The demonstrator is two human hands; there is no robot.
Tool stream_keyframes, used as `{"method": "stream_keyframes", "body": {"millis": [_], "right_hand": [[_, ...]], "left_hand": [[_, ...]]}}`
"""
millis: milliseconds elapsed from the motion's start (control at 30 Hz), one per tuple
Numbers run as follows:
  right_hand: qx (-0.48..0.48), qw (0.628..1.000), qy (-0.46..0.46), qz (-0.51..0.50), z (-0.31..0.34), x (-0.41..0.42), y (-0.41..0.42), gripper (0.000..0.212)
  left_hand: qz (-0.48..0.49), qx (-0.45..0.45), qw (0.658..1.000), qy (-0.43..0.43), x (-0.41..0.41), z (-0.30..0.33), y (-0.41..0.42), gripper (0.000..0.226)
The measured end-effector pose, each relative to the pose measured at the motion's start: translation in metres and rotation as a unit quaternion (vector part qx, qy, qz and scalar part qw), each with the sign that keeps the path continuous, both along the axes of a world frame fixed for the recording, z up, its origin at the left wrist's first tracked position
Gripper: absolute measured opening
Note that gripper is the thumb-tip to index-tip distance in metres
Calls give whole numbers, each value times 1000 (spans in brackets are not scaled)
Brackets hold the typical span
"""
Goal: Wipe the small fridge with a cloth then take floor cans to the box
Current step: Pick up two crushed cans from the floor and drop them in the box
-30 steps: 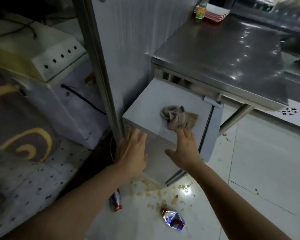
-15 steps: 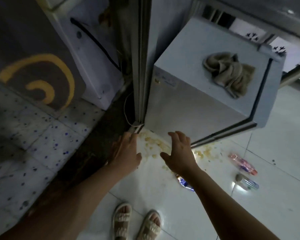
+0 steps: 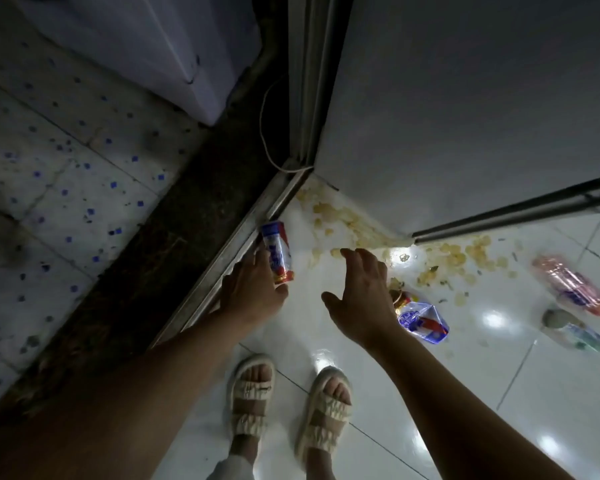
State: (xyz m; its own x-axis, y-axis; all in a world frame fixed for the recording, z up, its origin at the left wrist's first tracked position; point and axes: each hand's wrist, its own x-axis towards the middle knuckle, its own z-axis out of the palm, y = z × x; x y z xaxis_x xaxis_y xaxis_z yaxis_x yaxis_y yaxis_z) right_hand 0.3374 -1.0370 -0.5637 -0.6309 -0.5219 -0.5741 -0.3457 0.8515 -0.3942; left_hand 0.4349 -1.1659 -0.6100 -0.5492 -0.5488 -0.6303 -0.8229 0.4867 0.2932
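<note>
Your left hand (image 3: 253, 289) reached down to the upright can (image 3: 277, 251) standing on the tile beside the metal door track (image 3: 222, 258). Its fingers curved round the can's lower side, touching it, though I could not tell whether they had closed. That can looked light, thin-walled and smooth, likely to dent under a hard squeeze; taking it round the middle seemed best. The crushed can (image 3: 421, 318) lay flat just right of your right hand (image 3: 361, 299), partly hidden behind it; creased and sharp-edged, it probably wanted a pinch across its flattened sides. That hand hovered palm down, fingers spread and empty, both forearms stretched forward over your sandals (image 3: 288, 407).
</note>
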Motion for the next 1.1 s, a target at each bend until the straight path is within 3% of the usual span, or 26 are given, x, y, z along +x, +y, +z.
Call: {"method": "stream_keyframes", "body": {"millis": [267,467,633,833,1100], "right_hand": [[14,1000,-1,19,-134,-2,29,75],[-10,1000,4,-5,-210,5,48,78],[-32,999,15,-8,-246,11,63,82],[-41,998,18,-40,-257,13,81,84],[-18,988,18,-151,-216,20,120,80]], "left_hand": [[52,22,998,-27,-6,-151,9,82],[90,-30,995,-34,-16,-238,19,92],[161,-17,987,17,-21,-288,23,97],[180,-1,982,64,-30,-296,30,100],[29,31,997,60,-36,-223,66,99]]}}
